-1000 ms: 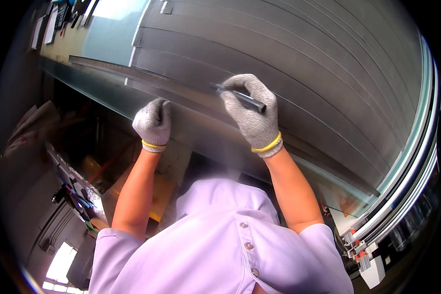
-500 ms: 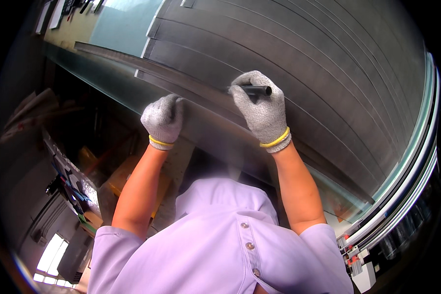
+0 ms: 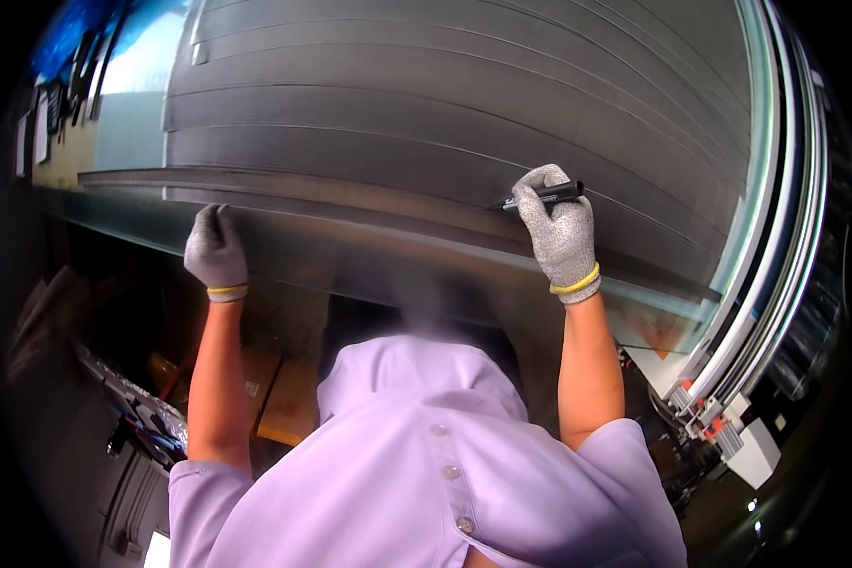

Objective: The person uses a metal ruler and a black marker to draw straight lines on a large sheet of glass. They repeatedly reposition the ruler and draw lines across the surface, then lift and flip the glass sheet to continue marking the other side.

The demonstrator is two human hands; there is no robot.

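Grey knit gloves with yellow cuffs cover both hands. The right hand (image 3: 560,237) has its fingers curled tight around a black marker pen (image 3: 545,196), a slim, dark barrel lying nearly level, its tip pointing left and touching the long grey metal strips (image 3: 426,123) just beyond the fingertips. These strips are dull, brushed, and run side by side in a wide stack. The left hand (image 3: 214,251) lies with fingers closed flat against the stack's near edge, well apart from the pen, holding nothing.
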